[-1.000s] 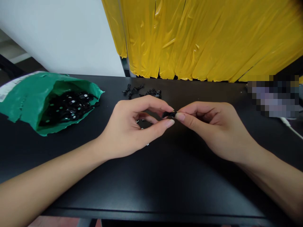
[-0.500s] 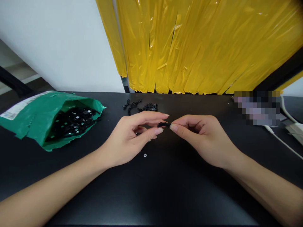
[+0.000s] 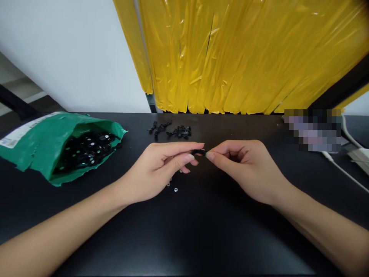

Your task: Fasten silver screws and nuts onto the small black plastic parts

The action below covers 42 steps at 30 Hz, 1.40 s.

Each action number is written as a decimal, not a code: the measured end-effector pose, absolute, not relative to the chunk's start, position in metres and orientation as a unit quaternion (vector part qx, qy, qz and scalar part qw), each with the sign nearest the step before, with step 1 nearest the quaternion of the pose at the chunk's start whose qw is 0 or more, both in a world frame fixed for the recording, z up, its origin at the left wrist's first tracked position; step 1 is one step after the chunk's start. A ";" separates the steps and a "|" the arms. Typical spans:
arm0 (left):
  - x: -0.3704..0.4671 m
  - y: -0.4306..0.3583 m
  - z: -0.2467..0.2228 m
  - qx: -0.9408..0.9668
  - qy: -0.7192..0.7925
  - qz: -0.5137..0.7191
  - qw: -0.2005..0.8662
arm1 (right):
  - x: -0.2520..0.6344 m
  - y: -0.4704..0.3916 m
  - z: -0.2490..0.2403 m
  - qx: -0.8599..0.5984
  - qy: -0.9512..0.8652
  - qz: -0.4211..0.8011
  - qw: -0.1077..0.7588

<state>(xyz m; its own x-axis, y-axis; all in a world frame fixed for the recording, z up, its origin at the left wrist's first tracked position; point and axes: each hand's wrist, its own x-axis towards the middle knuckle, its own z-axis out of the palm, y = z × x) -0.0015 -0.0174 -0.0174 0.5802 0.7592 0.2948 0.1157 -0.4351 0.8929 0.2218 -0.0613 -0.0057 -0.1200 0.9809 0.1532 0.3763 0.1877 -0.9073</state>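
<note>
A small black piece [image 3: 198, 152], dark and narrow, is stretched between my two hands above the table; its exact kind is too small to tell. My right hand [image 3: 243, 169] pinches its right end between thumb and forefinger. At its left end, the thumb and forefinger of my left hand [image 3: 163, 169] close on it, the other fingers curling beneath. Several small silver ring-like parts [image 3: 175, 189] lie on the table below my left hand, partly covered by it.
To the left lies an open green plastic bag [image 3: 37, 144] full of black pieces [image 3: 89, 150] with silver dots. Behind my hands sit small heaps of black pieces [image 3: 180, 132]. A blurred-out object [image 3: 314, 132] and a white cable [image 3: 346, 169] are at the right, before a yellow plastic curtain [image 3: 230, 57].
My left hand's forefinger has come down onto the black piece, narrowing its gap to the thumb. More of the silver parts show below that hand. My right hand keeps its pinch.
</note>
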 end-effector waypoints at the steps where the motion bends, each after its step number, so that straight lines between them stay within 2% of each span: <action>1: -0.002 -0.017 -0.018 0.772 0.278 0.361 0.443 | 0.221 -0.062 -0.006 -0.522 -0.654 0.363 0.410; 8: 0.005 -0.024 -0.017 0.779 0.322 0.380 0.381 | 0.217 -0.066 -0.011 -0.516 -0.679 0.344 0.393; 19: 0.007 -0.023 -0.017 0.739 0.387 0.342 0.433 | 0.219 -0.067 -0.015 -0.488 -0.753 0.264 0.354; 32: 0.002 -0.021 -0.008 0.740 0.320 0.295 0.513 | 0.221 -0.067 -0.012 -0.510 -0.722 0.253 0.393; 42: 0.000 -0.020 -0.007 0.753 0.319 0.271 0.507 | 0.218 -0.069 -0.012 -0.511 -0.723 0.232 0.403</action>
